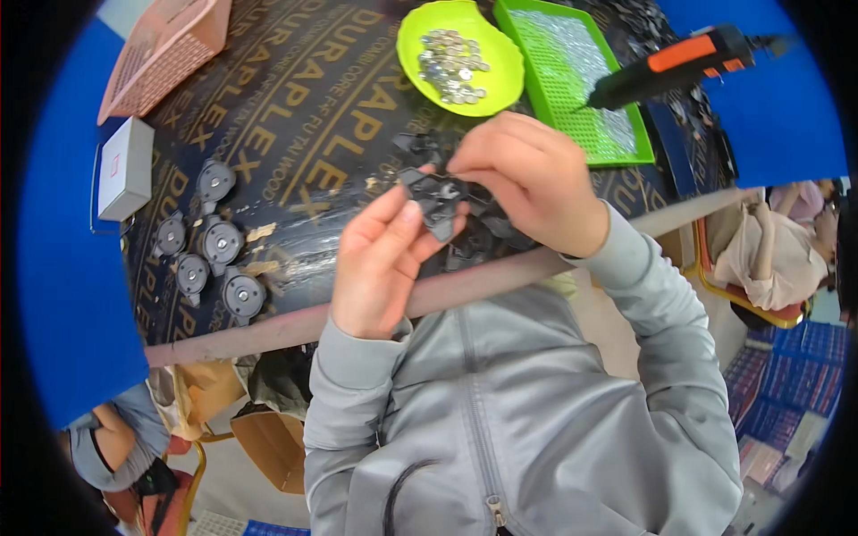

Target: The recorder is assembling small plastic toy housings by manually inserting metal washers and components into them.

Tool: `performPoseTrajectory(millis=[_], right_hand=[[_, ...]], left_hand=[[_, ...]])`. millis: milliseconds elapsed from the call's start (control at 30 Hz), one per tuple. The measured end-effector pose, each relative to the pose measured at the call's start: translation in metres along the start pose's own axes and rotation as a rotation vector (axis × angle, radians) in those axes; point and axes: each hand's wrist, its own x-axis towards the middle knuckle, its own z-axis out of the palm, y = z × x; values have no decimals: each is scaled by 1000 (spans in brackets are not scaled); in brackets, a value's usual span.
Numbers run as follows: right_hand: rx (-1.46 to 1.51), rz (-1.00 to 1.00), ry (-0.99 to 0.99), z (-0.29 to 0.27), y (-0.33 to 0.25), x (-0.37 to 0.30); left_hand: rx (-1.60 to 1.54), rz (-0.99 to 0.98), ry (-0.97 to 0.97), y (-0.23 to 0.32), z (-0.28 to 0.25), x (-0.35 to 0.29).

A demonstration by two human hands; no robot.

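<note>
Both hands meet over the near edge of the dark printed plywood surface, and between them sits a small black moulded plastic part. The left hand comes up from below, thumb and fingers closed lightly on the part's lower end. The right hand curls over from the upper right, fingertips pinched on its top edge, so the part is held by both, just above the surface. Its long axis runs from upper left down to lower right, the narrower end pointing down toward the person's grey zip jacket; finer detail is hard to tell. Under the hands lies a loose heap of similar black plastic pieces. Off to the left, a cluster of round grey-black assembled discs rests on the surface, well apart. Farther back stand a lime-green round bowl of small silver metal discs, a green rectangular tray and an orange-and-black electric screwdriver.
</note>
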Motion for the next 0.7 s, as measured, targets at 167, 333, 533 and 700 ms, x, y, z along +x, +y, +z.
performPoseTrajectory(millis=[167,333,533,700], right_hand=[[-72,-72,-3,1,-2,-6],[-126,-240,-25,-3,-3,-13],[-167,-340,-57,3,-4,-12],[-250,-398,-93,1,-4,-15]], left_hand=[[-35,-1,-12,0,2,2],[-45,0,-15,-1,5,1],[-24,-21,-29,-1,2,-7],[-24,-43,-2,-4,4,-2]])
